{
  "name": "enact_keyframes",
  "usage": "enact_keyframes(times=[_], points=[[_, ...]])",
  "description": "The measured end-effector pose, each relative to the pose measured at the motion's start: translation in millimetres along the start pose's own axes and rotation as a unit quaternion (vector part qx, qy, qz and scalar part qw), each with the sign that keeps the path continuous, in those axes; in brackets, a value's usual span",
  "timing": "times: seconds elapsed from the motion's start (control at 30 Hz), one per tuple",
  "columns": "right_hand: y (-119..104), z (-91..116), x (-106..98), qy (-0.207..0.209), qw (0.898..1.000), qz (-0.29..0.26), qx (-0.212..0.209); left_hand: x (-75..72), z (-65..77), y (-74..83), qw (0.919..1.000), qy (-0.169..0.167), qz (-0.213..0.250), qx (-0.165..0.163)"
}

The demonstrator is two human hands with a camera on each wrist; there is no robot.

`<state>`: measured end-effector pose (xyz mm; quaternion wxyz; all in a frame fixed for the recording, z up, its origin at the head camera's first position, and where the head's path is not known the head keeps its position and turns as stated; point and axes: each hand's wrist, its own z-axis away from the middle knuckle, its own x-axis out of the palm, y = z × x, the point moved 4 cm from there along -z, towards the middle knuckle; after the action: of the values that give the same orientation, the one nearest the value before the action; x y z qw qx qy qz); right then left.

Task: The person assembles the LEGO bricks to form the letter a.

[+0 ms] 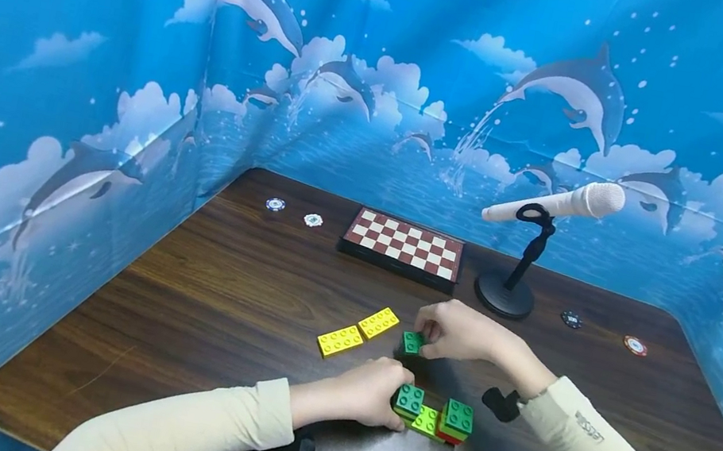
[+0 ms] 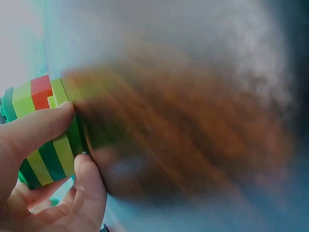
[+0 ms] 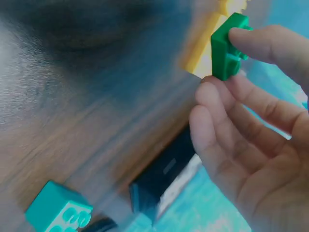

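Note:
My left hand (image 1: 371, 395) grips a toy brick build at its left end. The build has a lime green base brick (image 1: 426, 419), a green-topped stack (image 1: 409, 400) by my fingers, and a right stack (image 1: 458, 417) of green, lime and red. In the left wrist view my thumb and fingers hold the striped bricks (image 2: 51, 162). A small green brick (image 3: 226, 48) is pinched between thumb and fingers of my right hand (image 1: 462, 332), beyond the build. Another teal-green brick (image 3: 55, 208) lies on the table in the right wrist view; the head view hides it.
Two yellow bricks (image 1: 339, 341) lie end to end left of my right hand. Behind them is a checkered board box (image 1: 402, 245). A white microphone (image 1: 557, 202) stands on a round black base (image 1: 504, 293). Several poker chips (image 1: 313, 220) lie along the wooden table's (image 1: 211, 296) back.

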<state>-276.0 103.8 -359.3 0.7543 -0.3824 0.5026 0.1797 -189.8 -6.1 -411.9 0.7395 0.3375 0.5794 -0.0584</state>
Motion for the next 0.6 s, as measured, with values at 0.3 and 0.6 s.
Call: enact_keyframes(times=[0.3, 0.6], points=[[-22, 56, -4, 0.067, 0.995, -0.060, -0.034, -4.2, -5.3, -7.3, 0.9987, 0.011, 0.049, -0.005], [-43, 65, 14, 0.065, 0.997, 0.023, -0.038, -3.3, -10.3, -8.1, 0.9971, 0.014, 0.074, 0.009]])
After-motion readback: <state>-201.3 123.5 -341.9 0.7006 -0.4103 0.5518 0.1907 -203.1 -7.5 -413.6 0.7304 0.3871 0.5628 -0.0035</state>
